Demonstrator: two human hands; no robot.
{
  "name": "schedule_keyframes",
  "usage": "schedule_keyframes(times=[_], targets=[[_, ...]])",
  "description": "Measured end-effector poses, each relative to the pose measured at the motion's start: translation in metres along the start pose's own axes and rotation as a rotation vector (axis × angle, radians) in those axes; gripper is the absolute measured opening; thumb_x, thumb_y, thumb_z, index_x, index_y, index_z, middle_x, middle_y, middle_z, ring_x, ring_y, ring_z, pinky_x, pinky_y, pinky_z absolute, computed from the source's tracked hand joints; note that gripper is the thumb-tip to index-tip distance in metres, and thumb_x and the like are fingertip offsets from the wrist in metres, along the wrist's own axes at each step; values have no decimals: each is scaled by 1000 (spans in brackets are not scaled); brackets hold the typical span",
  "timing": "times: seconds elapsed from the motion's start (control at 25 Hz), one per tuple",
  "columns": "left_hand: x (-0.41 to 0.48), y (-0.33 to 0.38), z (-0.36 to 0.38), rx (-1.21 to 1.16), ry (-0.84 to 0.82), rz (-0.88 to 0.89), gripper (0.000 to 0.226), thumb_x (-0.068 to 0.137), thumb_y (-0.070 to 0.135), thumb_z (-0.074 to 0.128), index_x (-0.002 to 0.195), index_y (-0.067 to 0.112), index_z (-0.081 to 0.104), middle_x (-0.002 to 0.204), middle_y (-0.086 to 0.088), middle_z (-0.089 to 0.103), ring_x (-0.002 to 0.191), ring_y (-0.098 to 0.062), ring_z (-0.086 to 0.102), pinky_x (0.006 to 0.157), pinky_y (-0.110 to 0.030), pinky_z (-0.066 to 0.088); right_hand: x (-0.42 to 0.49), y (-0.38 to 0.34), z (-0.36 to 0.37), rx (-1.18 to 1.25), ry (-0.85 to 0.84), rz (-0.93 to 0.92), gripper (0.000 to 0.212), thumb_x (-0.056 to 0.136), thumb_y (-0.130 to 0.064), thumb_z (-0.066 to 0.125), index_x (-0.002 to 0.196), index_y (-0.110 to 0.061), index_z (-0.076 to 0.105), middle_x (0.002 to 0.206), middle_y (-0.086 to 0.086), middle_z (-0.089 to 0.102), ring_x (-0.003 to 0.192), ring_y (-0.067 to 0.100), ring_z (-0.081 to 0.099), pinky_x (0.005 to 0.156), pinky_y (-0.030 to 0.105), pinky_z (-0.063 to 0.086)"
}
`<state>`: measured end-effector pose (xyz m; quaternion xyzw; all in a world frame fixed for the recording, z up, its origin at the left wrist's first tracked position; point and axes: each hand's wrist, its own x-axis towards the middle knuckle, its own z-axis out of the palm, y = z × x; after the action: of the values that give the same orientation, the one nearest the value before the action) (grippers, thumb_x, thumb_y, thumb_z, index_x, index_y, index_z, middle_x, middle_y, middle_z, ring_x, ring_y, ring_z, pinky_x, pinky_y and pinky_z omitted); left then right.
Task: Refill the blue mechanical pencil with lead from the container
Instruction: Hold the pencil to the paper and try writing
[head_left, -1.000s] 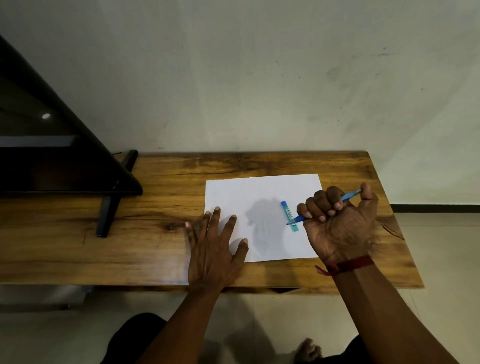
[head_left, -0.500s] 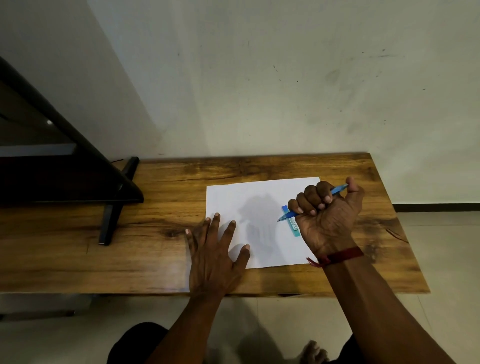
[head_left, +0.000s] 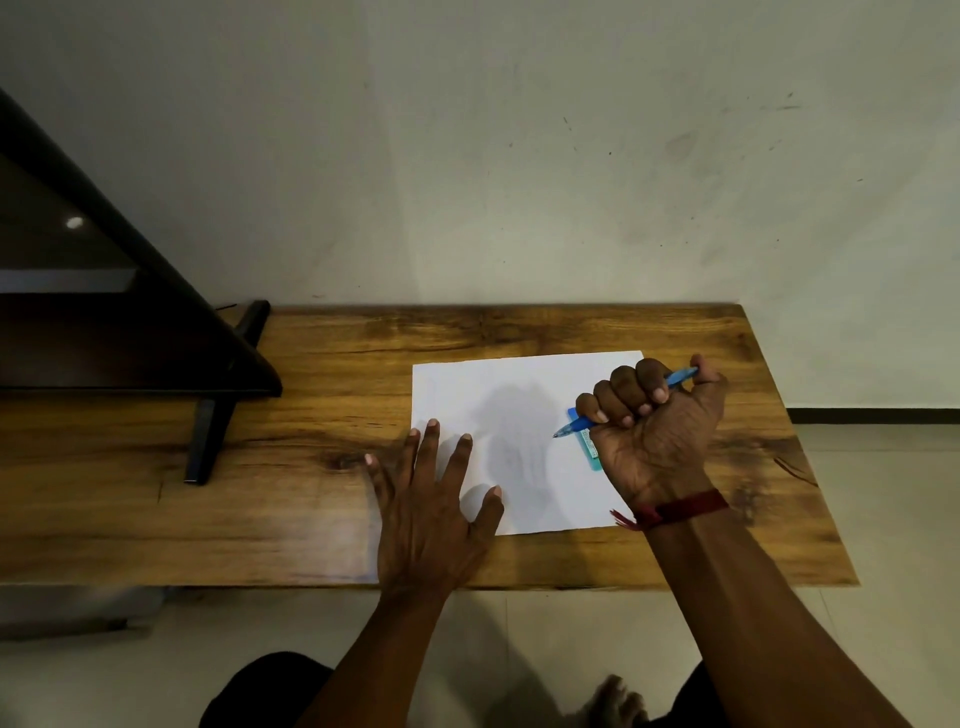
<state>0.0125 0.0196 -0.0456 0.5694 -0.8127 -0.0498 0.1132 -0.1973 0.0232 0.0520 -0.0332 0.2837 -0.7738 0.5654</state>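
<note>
Blue pencil fisted in right hand, lead container half-hidden under it

Blue mechanical pencil (head_left: 626, 403) sits in the right hand (head_left: 652, 431), fingers curled tight around the barrel in a fist, thumb on the cap end at upper right, tip pointing lower left over the white paper (head_left: 524, 410). Lead container (head_left: 586, 441), a slim teal case, lies flat on the paper, partly covered by that fist; whether the hand touches it, cannot tell. Left hand (head_left: 431, 504) is spread flat, palm down, fingers splayed across the paper's left corner and the wooden bench (head_left: 311, 467), holding nothing.

Risks, as judged:
- Fist grip is coarse; thumb pressing the cap could click lead out or slip off.
- Fist lowering could knock the container along the smooth paper toward the bench's right edge.
- Paper may slide if the left hand lifts to fetch the container.
- Thin lead snaps or rolls off once the case opens; dim light makes it hard to spot.
- Container lid state not visible.
</note>
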Motion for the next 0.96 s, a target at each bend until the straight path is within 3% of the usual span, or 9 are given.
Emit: schedule_keyframes(times=[0.12, 0.24, 0.36, 0.52, 0.76, 0.96], targets=[[1, 0, 0, 11, -6, -2, 67, 85, 69, 35, 140, 31, 43, 155, -8, 33, 143, -30, 27, 115, -64, 7, 3, 4, 0, 2, -17, -10, 56, 90, -57, 25, 53, -16, 33, 46, -3, 22, 41, 12, 19, 49, 27, 24], [2, 1, 1, 19, -10, -6, 69, 84, 70, 34, 140, 32, 43, 154, -7, 34, 142, -30, 29, 114, -64, 8, 8, 4, 1, -6, -38, 13, 59, 85, -65, 35, 54, -15, 31, 49, -2, 18, 41, 12, 18, 50, 28, 26], [2, 1, 4, 20, -16, -11, 69, 84, 71, 31, 139, 31, 45, 154, -6, 36, 141, -29, 30, 115, -64, 7, 13, 3, 1, -13, -28, 23, 55, 84, -60, 38, 52, -16, 31, 45, -3, 21, 40, 12, 18, 49, 27, 26], [2, 1, 4, 37, -28, -15, 69, 84, 71, 29, 138, 30, 46, 153, -8, 37, 141, -31, 31, 114, -65, 7, 14, 7, 0, 15, -29, 8, 54, 89, -52, 25, 50, -16, 33, 45, -3, 21, 41, 12, 18, 48, 26, 24], [2, 2, 2, 37, -29, -17, 70, 85, 70, 29, 138, 29, 46, 153, -9, 37, 141, -32, 31, 114, -65, 9, 16, 4, 1, -6, -14, 34, 55, 84, -58, 37, 49, -16, 30, 45, -3, 18, 39, 12, 17, 48, 26, 22], [3, 4, -1, 34, -25, -30, 70, 85, 70, 28, 137, 28, 48, 152, -10, 39, 140, -33, 33, 113, -66, 9, 15, 8, 1, -19, 26, 33, 53, 86, -56, 32, 51, -16, 30, 47, -3, 17, 41, 12, 15, 48, 25, 23]])
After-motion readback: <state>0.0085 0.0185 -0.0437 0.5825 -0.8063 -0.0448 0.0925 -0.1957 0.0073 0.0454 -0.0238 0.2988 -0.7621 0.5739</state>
